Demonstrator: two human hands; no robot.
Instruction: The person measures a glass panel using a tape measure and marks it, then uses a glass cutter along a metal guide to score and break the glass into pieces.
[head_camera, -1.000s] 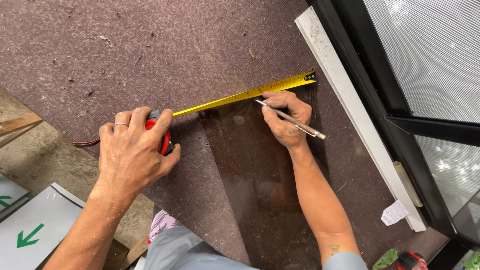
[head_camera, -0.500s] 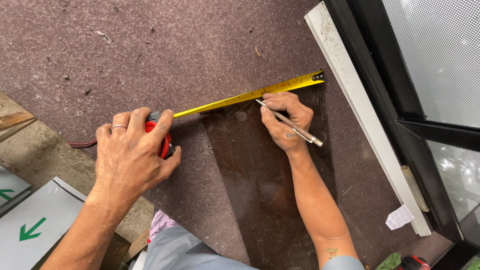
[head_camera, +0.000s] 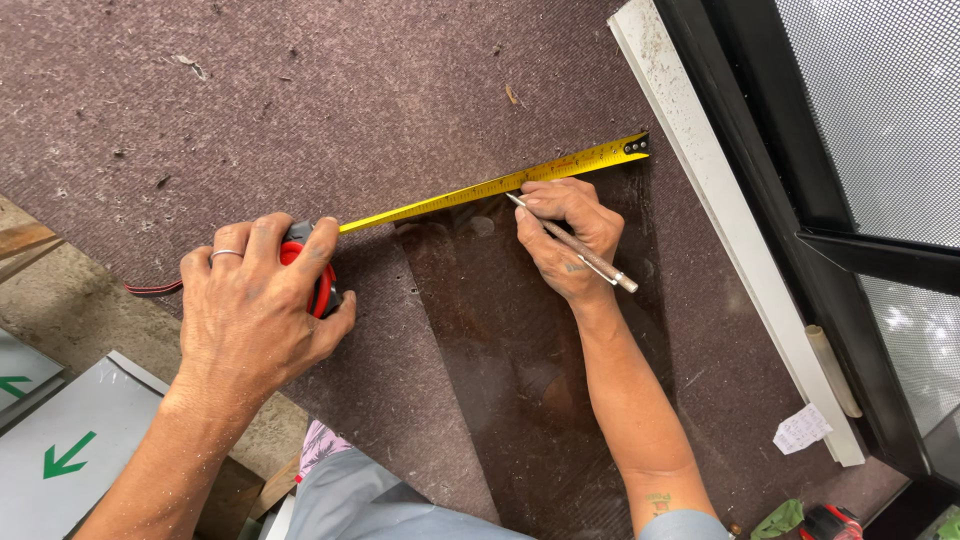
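My left hand (head_camera: 255, 310) covers and grips the red and black case of a tape measure (head_camera: 318, 275) on a brown carpeted surface. Its yellow blade (head_camera: 490, 188) runs out to the right, and the end hook reaches the far edge of a dark glass sheet (head_camera: 520, 380) lying on the carpet. My right hand (head_camera: 565, 235) holds a thin metal scribing tool (head_camera: 585, 255) like a pen. The tool's tip rests against the blade near its right end, over the glass.
A white strip (head_camera: 720, 210) and a black door frame (head_camera: 800, 180) with mesh panels run along the right. Grey sign panels with green arrows (head_camera: 65, 455) lie at the lower left. A paper scrap (head_camera: 800, 428) and a red tool (head_camera: 830, 522) sit at the lower right.
Both hands, the tape and the scribing tool hold their places. Only the head camera has shifted slightly, so the door frame sits a little differently in view.
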